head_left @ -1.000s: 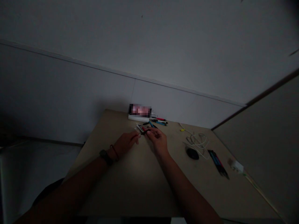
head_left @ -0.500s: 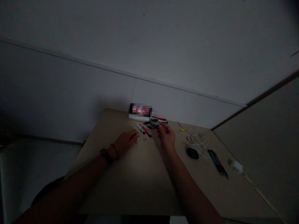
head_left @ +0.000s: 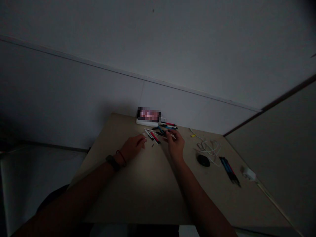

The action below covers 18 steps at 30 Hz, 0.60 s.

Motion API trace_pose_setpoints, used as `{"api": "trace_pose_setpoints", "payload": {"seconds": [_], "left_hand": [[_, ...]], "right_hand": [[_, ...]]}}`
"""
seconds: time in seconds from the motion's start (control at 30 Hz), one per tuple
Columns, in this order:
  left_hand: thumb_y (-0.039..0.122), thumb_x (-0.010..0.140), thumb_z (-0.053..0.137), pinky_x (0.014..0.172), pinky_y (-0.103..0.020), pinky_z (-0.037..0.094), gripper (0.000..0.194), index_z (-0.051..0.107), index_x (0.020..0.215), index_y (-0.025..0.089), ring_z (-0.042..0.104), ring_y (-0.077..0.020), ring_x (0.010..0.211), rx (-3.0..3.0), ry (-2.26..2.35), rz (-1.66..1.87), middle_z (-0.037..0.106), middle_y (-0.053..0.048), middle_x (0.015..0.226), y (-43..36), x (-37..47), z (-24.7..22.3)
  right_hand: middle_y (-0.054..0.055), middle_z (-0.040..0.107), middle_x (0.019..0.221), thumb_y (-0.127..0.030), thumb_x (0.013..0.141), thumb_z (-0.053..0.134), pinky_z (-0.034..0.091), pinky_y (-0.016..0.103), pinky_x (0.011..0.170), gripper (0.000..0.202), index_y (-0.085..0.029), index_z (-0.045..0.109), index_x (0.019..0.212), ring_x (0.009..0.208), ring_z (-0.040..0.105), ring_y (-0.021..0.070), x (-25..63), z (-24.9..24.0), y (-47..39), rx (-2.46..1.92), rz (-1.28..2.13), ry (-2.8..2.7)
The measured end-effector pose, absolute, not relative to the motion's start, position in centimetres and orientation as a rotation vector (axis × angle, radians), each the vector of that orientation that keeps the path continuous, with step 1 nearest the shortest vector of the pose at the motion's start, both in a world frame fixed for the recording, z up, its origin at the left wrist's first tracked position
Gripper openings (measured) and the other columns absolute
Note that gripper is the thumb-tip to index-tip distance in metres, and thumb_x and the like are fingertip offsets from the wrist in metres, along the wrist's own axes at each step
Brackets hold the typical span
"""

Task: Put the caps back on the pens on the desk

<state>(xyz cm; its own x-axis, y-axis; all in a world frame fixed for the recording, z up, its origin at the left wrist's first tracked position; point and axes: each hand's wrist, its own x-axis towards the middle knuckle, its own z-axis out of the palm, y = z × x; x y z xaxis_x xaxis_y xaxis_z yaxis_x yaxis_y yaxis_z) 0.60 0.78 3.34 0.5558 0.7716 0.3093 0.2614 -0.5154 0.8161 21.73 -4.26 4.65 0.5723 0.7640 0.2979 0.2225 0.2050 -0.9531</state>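
Note:
Pen parts lie in a loose group near the back of the table (head_left: 145, 191). Among them are a red piece (head_left: 155, 137) and a white piece (head_left: 148, 134). My left hand (head_left: 135, 145) is just left of them, its fingers pinched round a small thing too dim to name. On the right of the group is my right hand (head_left: 175, 143), its thumb and fingers closed by the dark and blue parts; what it grips is hard to make out. A tiny dark piece (head_left: 152, 145) lies between the hands.
A lit phone (head_left: 148, 115) leans on a white box (head_left: 146, 123) by the wall. On the right are a black mouse (head_left: 203, 160), tangled white cable (head_left: 209, 148), a row of pens (head_left: 230, 171) and a white power adapter (head_left: 249, 173).
The thin piece that stuck out by my right fingers is no longer seen there. My left hand has shifted slightly left. The view has tilted a little.

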Motion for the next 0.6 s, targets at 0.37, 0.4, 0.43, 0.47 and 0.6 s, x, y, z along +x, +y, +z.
{"api": "trace_pose_setpoints", "payload": {"seconds": [0.37, 0.4, 0.43, 0.47, 0.6], "left_hand": [[0.036, 0.098, 0.046, 0.07, -0.029, 0.043, 0.03, 0.059, 0.077, 0.02, 0.06, -0.0154, 0.065, 2.074, 0.843, 0.866, 0.067, 0.0, 0.07, 0.7, 0.5, 3.5], [0.036, 0.098, 0.046, 0.069, -0.029, 0.043, 0.03, 0.059, 0.077, 0.02, 0.06, -0.0155, 0.065, 2.077, 0.844, 0.867, 0.066, 0.0, 0.069, 0.7, 0.5, 3.5], [0.036, 0.098, 0.046, 0.069, -0.029, 0.043, 0.03, 0.059, 0.076, 0.02, 0.06, -0.0156, 0.065, 2.077, 0.844, 0.866, 0.066, 0.0, 0.069, 0.7, 0.4, 3.5], [0.036, 0.098, 0.046, 0.068, -0.028, 0.043, 0.03, 0.059, 0.076, 0.02, 0.06, -0.0157, 0.066, 2.076, 0.842, 0.863, 0.066, 0.0, 0.069, 0.7, 0.4, 3.5], [0.037, 0.099, 0.047, 0.065, -0.028, 0.041, 0.033, 0.059, 0.074, 0.02, 0.058, -0.0151, 0.063, 2.115, 0.821, 0.824, 0.064, 0.001, 0.066, 0.6, 0.4, 3.6]], "right_hand": [[0.006, 0.077, 0.099, -0.044, 0.079, 0.074, 0.058, 0.038, 0.085, 0.025, -0.023, 0.078, 0.093, 0.09, 0.071, 0.0236, 20.3, 5.1, -5.3, -1.427, 0.343, -1.145], [0.006, 0.078, 0.093, -0.044, 0.077, 0.076, 0.058, 0.038, 0.082, 0.026, -0.022, 0.077, 0.091, 0.084, 0.071, 0.0231, 20.3, 4.9, -5.1, -1.421, 0.41, -1.133], [0.006, 0.078, 0.088, -0.044, 0.075, 0.078, 0.059, 0.038, 0.079, 0.027, -0.021, 0.077, 0.089, 0.078, 0.071, 0.0223, 20.2, 4.7, -4.9, -1.406, 0.479, -1.101], [0.006, 0.077, 0.084, -0.045, 0.073, 0.079, 0.06, 0.039, 0.077, 0.029, -0.02, 0.076, 0.089, 0.074, 0.07, 0.0215, 20.2, 4.4, -4.7, -1.375, 0.546, -1.048], [0.006, 0.077, 0.085, -0.045, 0.069, 0.085, 0.062, 0.039, 0.075, 0.038, -0.019, 0.072, 0.093, 0.072, 0.072, 0.019, 19.9, 3.8, -4.1, -1.172, 0.764, -0.78]]}}
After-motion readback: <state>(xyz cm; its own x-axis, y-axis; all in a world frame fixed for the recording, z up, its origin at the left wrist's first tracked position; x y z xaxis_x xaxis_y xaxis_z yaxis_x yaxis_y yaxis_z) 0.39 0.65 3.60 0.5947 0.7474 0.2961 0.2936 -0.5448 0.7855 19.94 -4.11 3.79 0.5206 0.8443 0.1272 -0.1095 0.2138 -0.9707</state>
